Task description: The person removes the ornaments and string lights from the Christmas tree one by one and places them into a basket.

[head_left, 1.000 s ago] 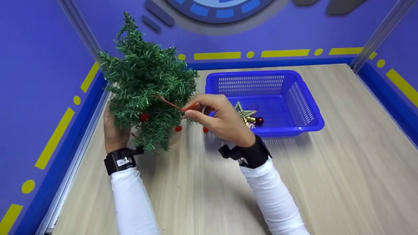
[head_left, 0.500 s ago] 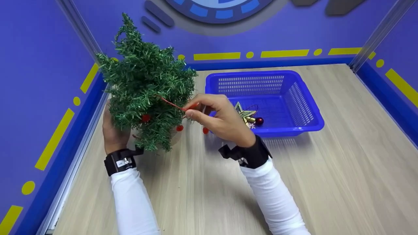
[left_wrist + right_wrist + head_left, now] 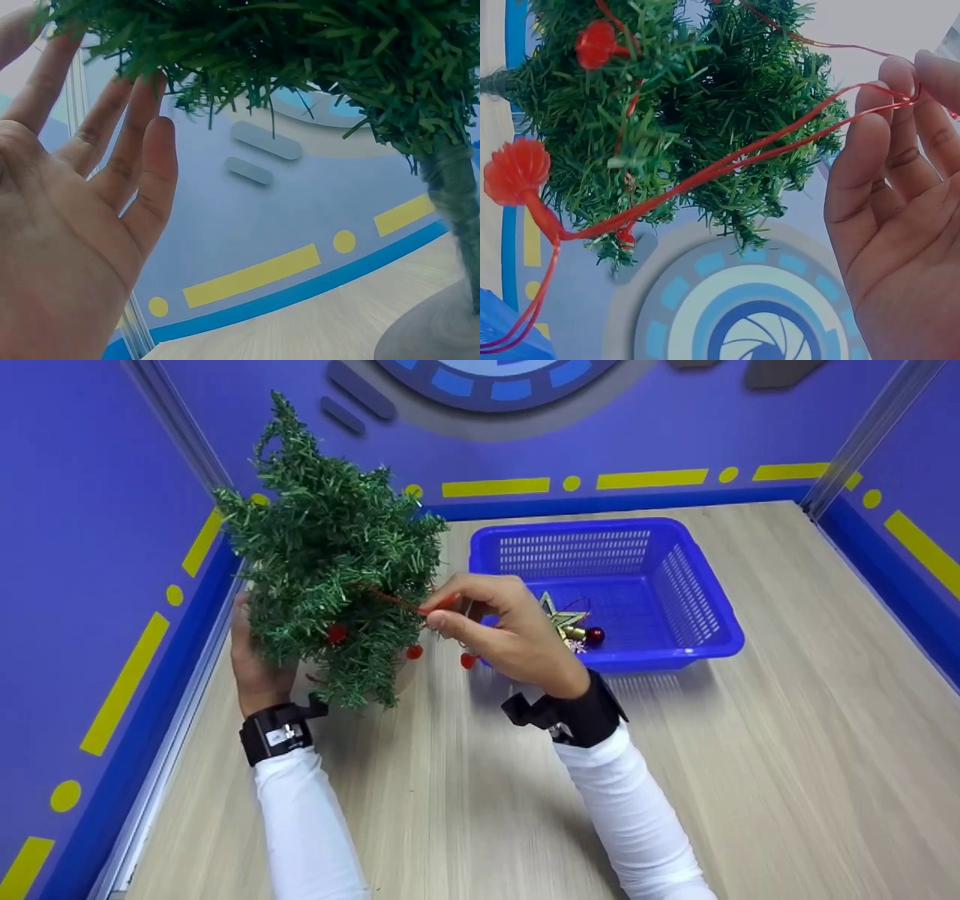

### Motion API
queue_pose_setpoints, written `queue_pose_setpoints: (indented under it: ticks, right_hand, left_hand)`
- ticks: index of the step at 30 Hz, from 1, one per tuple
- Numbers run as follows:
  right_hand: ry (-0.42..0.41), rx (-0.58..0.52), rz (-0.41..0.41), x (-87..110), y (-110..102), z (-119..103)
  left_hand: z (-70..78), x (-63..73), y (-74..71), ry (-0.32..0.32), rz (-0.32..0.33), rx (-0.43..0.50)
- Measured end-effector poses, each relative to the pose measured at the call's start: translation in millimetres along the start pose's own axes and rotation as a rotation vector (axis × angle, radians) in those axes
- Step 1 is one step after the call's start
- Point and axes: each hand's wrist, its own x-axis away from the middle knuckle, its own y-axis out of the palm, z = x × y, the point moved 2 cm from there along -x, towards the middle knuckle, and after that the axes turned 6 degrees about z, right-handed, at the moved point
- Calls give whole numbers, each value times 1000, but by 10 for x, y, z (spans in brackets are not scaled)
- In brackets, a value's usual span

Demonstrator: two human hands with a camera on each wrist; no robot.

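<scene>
A small green artificial Christmas tree leans at the left of the table, with red string lights partly wound on it. My right hand pinches the red wire between thumb and fingertips, and a stretch of it runs taut into the branches. Below that hand a red bulb cover dangles from the wire. My left hand is at the tree's left side; in the left wrist view its extended fingers touch the underside of the branches. The trunk stands in a grey base.
A blue plastic basket stands right of the tree. It holds a gold star ornament, a dark red ball and small decorations. Blue-purple panels close off the back and sides of the wooden table.
The tree has tipped slightly to the left, its top shifting that way. My right hand stays almost still on the wire; my left hand has moved slightly left with the tree.
</scene>
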Motion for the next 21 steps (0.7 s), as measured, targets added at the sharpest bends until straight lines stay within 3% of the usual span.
queue_pose_setpoints:
  ticks: [4,10,15,18,21]
  right_hand:
    - [18,-16,-26,0,25,-24]
    - [-32,-64,-149,-3,59,-59]
    - [-53,-54,-188,-4,48,-74]
    - [-32,-54,-195,4,22,-79]
    - [-12,-53,-199,16,-18,-76]
  left_hand:
    - [13,22,-10,15,12,-15]
    - [17,44,-24,21,16,-8]
    - [6,68,-43,35,75,27]
    - [6,72,-41,41,111,87]
    - [14,73,-21,33,95,187]
